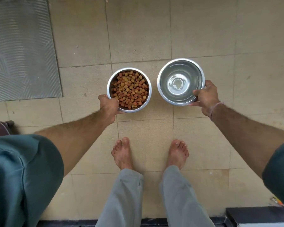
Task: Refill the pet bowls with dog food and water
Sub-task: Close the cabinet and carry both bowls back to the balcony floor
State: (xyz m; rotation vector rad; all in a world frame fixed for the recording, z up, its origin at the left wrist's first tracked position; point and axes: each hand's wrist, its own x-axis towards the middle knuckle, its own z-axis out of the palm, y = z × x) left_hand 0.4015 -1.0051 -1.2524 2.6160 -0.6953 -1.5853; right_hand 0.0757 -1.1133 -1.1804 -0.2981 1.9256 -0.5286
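Fingers (116,101) grip food bowl (129,90) rim.

The food bowl (129,90) sits left of the water bowl (181,81), the two just apart, above the floor (138,38); kibble (129,89) lies in the left one; a mat (21,49) lies far left; bare feet (121,153) stand behind the bowls.

Counted two steel bowls: one with kibble (129,90), one with water (181,81). Two hands, left (108,105) and right (205,98). Two bare feet. One grey mat (21,48).
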